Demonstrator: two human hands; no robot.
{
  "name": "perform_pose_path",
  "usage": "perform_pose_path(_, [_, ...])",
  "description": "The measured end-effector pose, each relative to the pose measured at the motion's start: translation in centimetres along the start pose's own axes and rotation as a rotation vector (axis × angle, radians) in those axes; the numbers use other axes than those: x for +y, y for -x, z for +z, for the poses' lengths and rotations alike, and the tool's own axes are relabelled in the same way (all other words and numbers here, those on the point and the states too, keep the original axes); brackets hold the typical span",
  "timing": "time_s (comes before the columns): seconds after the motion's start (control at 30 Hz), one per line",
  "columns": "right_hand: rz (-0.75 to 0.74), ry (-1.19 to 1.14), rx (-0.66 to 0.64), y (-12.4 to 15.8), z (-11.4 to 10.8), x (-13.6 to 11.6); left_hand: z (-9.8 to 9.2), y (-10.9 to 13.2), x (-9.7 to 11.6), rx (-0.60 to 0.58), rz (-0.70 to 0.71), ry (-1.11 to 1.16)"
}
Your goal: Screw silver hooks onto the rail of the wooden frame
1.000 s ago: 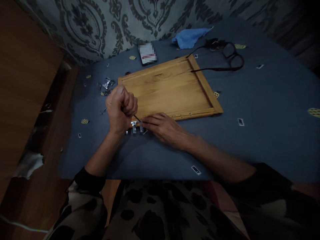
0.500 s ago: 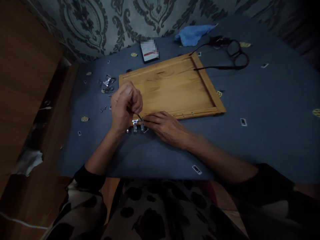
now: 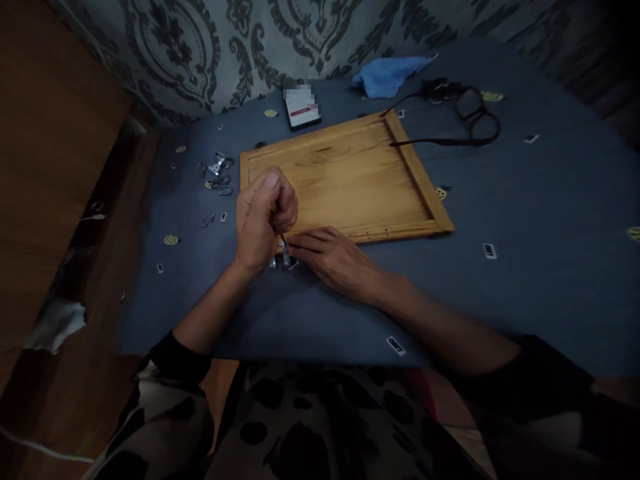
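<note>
A wooden panel (image 3: 345, 180) with a raised frame lies flat on the dark blue table (image 3: 525, 267). At its near left corner sits a small metal hinge (image 3: 284, 259). My left hand (image 3: 263, 217) is closed in a fist around a thin screwdriver (image 3: 283, 238) whose tip points down at the hinge. My right hand (image 3: 333, 257) lies flat beside it, fingertips pressed on the hinge and the panel's near edge.
Loose metal hinges and screws (image 3: 219, 175) lie left of the panel. Behind it are a phone (image 3: 303, 110), a blue cloth (image 3: 387, 73) and black glasses (image 3: 470, 117). A brown wooden surface (image 3: 55, 167) stands at the left. Patterned fabric hangs behind.
My left hand with the screwdriver has shifted right, closer to the panel corner and over the hinge. My right hand has stayed on the hinge.
</note>
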State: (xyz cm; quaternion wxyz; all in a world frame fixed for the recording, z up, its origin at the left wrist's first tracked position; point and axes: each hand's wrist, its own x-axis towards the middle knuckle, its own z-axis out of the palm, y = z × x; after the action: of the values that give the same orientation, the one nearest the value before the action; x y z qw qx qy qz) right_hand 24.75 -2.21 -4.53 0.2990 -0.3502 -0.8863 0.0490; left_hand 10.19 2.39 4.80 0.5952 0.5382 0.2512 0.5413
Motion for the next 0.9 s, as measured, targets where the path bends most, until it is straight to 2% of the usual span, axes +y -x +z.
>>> perform_pose_path(0.37, [0.001,-0.016,0.011,0.2,0.3,0.1,-0.1,-0.2,-0.1,-0.058,0.052,0.066])
perform_pose_path(0.6, [-0.007,-0.011,-0.007,0.3,0.0,0.0,0.1,-0.4,0.3,-0.022,-0.030,0.034])
perform_pose_path(0.77, [-0.002,-0.014,-0.017,0.2,-0.2,-0.1,0.0,-0.2,0.1,-0.056,-0.008,0.077])
perform_pose_path(0.9, [0.009,-0.015,-0.028,0.2,-0.1,0.2,-0.4,-0.4,1.3,-0.045,0.015,0.072])
